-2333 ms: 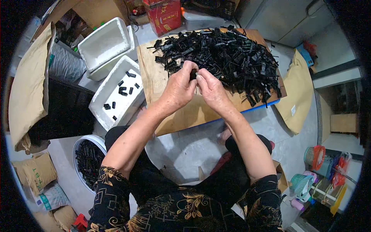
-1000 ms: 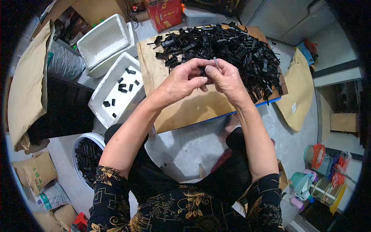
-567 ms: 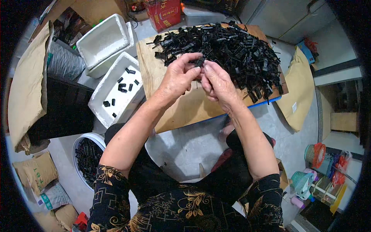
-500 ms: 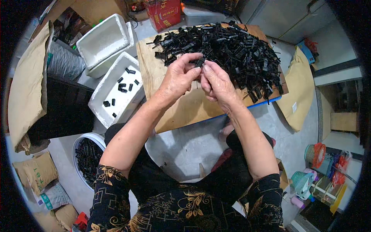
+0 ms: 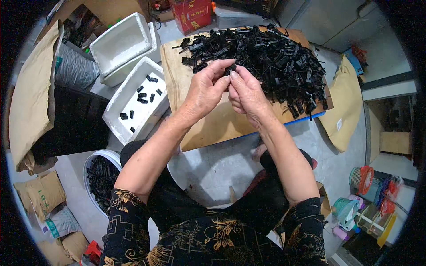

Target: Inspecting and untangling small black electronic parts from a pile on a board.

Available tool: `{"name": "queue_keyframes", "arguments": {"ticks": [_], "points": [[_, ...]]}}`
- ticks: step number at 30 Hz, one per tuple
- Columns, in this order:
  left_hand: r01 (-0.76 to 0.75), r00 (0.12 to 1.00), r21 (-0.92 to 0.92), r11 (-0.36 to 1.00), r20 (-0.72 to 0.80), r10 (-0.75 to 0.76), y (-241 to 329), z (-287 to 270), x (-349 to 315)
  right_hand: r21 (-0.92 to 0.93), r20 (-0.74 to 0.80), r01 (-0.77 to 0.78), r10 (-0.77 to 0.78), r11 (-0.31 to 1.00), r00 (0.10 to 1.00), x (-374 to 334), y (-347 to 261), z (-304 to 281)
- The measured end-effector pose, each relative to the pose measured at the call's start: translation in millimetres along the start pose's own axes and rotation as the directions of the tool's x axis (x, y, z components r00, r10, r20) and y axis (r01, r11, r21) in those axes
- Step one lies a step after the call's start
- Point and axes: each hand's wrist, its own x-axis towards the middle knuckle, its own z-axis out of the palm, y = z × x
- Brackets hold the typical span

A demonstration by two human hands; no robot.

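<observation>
Both hands meet over the wooden board (image 5: 208,128), fingertips pinched together on one small black plastic part (image 5: 231,68). My left hand (image 5: 207,86) holds it from the left with thumb and index finger. From the other side my right hand (image 5: 248,91) grips it, thumb on top and the other fingers curled under. Most of the part is hidden by the fingers, so its exact kind does not show. Just beyond the hands lies a large heap of black plastic pieces (image 5: 284,66), many with thin stems sticking out.
Left of the board, a white foam box (image 5: 116,116) holds several short black pieces (image 5: 142,95). Another foam box (image 5: 100,51) stands behind it. A white bucket (image 5: 116,158) full of black parts is by my left knee. A brown paper sack (image 5: 344,111) lies at the right.
My fingers have closed in more tightly around the small black part, and the hands are slightly nearer each other. The whole view has shifted a little.
</observation>
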Motion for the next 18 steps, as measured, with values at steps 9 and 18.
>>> {"name": "queue_keyframes", "arguments": {"ticks": [9, 18], "points": [[-0.185, 0.973, 0.255, 0.949, -0.087, 0.213, -12, -14, -12, -0.071, 0.04, -0.053, 0.056, 0.996, 0.998, 12, 12, 13], [0.188, 0.982, 0.201, 0.961, -0.07, -0.177, -14, -113, 4, -0.664, 0.075, 0.314, -0.357, 0.678, 0.931, 34, 5, -35]]}}
